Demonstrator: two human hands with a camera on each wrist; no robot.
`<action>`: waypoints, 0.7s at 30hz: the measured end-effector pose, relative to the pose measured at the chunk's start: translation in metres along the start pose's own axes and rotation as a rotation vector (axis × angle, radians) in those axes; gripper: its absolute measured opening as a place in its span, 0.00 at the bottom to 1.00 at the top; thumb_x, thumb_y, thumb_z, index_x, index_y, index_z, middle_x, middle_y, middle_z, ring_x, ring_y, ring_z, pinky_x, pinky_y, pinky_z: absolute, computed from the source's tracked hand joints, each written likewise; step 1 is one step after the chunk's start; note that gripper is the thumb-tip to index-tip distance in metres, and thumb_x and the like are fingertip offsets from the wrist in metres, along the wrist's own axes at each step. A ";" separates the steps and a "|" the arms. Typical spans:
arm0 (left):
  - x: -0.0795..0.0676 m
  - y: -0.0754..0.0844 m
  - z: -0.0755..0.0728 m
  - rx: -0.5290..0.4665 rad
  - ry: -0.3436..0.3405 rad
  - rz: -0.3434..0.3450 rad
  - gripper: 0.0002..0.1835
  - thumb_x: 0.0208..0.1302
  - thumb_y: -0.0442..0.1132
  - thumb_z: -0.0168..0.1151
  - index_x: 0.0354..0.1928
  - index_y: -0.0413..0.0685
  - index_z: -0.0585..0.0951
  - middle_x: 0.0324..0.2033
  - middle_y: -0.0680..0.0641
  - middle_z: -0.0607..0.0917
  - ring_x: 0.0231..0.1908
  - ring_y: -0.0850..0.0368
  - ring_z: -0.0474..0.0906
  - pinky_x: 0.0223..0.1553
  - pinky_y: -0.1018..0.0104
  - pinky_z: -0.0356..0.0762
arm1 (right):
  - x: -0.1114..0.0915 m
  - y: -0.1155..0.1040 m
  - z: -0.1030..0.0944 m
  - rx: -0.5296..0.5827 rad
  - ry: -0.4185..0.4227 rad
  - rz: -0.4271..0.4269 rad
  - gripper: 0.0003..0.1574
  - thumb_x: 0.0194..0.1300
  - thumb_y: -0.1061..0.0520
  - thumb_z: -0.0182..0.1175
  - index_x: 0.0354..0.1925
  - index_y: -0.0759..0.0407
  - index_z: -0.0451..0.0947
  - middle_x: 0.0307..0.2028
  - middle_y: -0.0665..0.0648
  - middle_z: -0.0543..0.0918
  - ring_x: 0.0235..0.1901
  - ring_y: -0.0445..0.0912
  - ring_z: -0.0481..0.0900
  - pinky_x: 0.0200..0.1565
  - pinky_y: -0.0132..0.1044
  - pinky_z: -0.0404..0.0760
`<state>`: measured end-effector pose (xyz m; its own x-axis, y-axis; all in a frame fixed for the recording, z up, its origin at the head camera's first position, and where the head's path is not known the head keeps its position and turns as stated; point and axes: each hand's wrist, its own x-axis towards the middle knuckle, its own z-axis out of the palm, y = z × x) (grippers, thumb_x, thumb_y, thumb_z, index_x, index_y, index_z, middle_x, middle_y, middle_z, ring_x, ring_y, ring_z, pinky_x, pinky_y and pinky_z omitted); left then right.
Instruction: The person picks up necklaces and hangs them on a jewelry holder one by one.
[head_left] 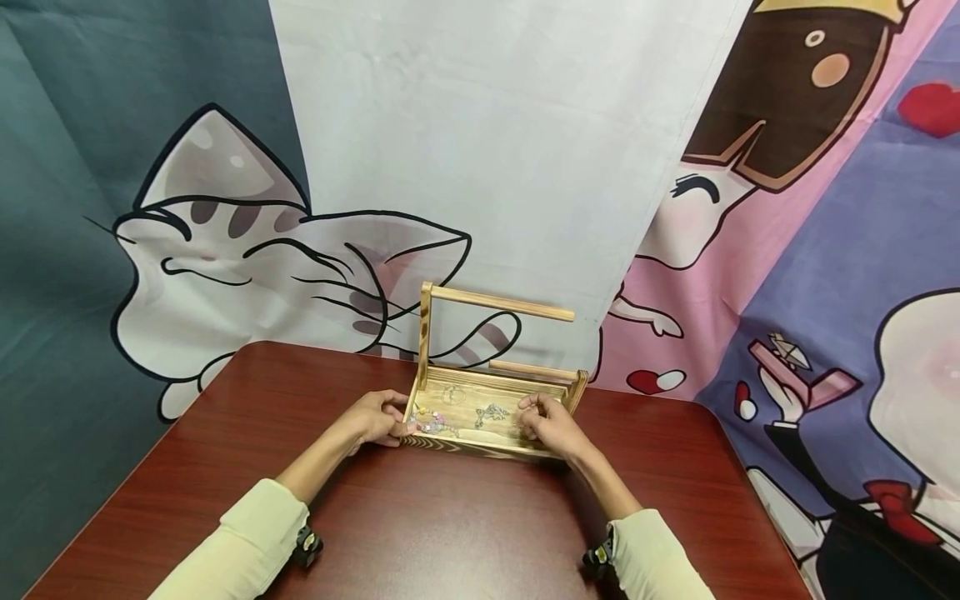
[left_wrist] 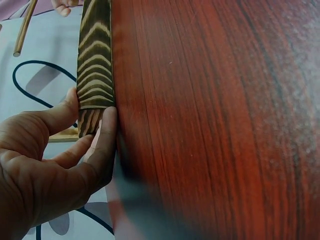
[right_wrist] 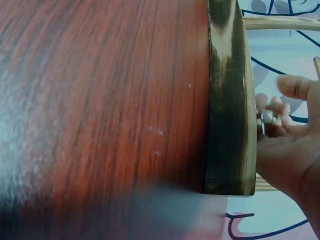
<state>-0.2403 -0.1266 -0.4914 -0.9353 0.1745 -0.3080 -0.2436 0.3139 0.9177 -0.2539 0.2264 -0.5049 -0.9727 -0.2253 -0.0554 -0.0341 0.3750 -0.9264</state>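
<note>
Steadily now, our left hand (head_left: 377, 417) clamped on the tray (head_left: 476, 446), our right hand (head_left: 549, 423), grip unclear, should settle the silvery trinket (right_wrist: 268, 117) inside.

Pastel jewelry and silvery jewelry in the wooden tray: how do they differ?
Color: the pastel jewelry shows pinks and purples, whereas the silvery jewelry looks plain grey.
Place: the pastel jewelry lies at the left end, close to the left hand; the silvery jewelry lies nearer the middle, between that hand and the right hand.
Shared: both lie inside the wooden tray.
</note>
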 end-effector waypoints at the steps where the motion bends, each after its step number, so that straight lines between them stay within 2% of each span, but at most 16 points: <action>1: 0.000 0.000 0.000 0.002 0.000 0.001 0.37 0.68 0.25 0.77 0.77 0.27 0.73 0.42 0.41 0.81 0.36 0.55 0.83 0.43 0.57 0.96 | -0.001 0.000 0.000 -0.068 0.030 -0.020 0.15 0.72 0.66 0.60 0.56 0.69 0.78 0.32 0.52 0.77 0.32 0.43 0.74 0.37 0.33 0.77; 4: 0.000 -0.001 0.000 -0.004 0.002 0.002 0.37 0.67 0.24 0.76 0.76 0.27 0.73 0.42 0.41 0.81 0.36 0.55 0.83 0.43 0.57 0.96 | -0.003 -0.001 0.001 -0.288 0.124 -0.101 0.17 0.64 0.65 0.64 0.52 0.60 0.82 0.27 0.47 0.72 0.29 0.41 0.71 0.35 0.34 0.72; 7: 0.000 -0.001 -0.001 -0.007 0.002 0.001 0.37 0.68 0.23 0.76 0.76 0.27 0.73 0.42 0.41 0.81 0.36 0.55 0.83 0.43 0.57 0.96 | -0.004 0.000 0.002 -0.468 0.179 -0.223 0.14 0.64 0.66 0.66 0.48 0.56 0.82 0.23 0.44 0.67 0.25 0.40 0.66 0.32 0.36 0.70; 11: -0.001 0.000 0.000 -0.005 0.003 0.001 0.37 0.68 0.25 0.76 0.76 0.28 0.73 0.43 0.41 0.81 0.36 0.55 0.83 0.43 0.58 0.96 | -0.004 0.003 0.002 -0.628 0.215 -0.402 0.14 0.65 0.70 0.67 0.47 0.58 0.81 0.20 0.43 0.66 0.25 0.39 0.65 0.33 0.37 0.74; 13: -0.001 0.000 0.000 -0.004 0.006 0.002 0.36 0.68 0.25 0.77 0.76 0.28 0.74 0.43 0.41 0.81 0.36 0.55 0.82 0.43 0.58 0.96 | -0.004 0.004 0.003 -0.669 0.227 -0.449 0.12 0.67 0.70 0.68 0.47 0.59 0.82 0.21 0.43 0.68 0.26 0.38 0.66 0.34 0.37 0.75; 16: -0.002 0.000 0.000 -0.009 0.008 0.000 0.36 0.68 0.24 0.76 0.76 0.28 0.74 0.42 0.41 0.81 0.36 0.55 0.83 0.43 0.58 0.96 | -0.005 0.004 0.003 -0.656 0.219 -0.421 0.08 0.72 0.67 0.68 0.48 0.60 0.83 0.20 0.45 0.71 0.24 0.37 0.66 0.31 0.36 0.75; 19: -0.002 0.001 0.001 -0.014 0.007 -0.004 0.36 0.68 0.23 0.76 0.76 0.28 0.74 0.42 0.42 0.81 0.35 0.56 0.83 0.43 0.58 0.96 | -0.005 0.001 0.004 -0.600 0.203 -0.319 0.03 0.78 0.60 0.67 0.47 0.58 0.84 0.20 0.45 0.74 0.22 0.37 0.68 0.30 0.35 0.74; 21: -0.002 0.001 0.001 -0.014 0.005 -0.003 0.36 0.68 0.23 0.76 0.76 0.28 0.74 0.42 0.42 0.81 0.35 0.56 0.83 0.43 0.58 0.96 | -0.006 -0.001 0.004 -0.568 0.200 -0.253 0.08 0.81 0.54 0.66 0.41 0.55 0.84 0.21 0.44 0.75 0.23 0.37 0.71 0.32 0.35 0.75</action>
<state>-0.2384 -0.1263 -0.4903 -0.9359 0.1686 -0.3094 -0.2500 0.3010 0.9203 -0.2472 0.2242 -0.5052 -0.9409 -0.2176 0.2595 -0.3299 0.7619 -0.5574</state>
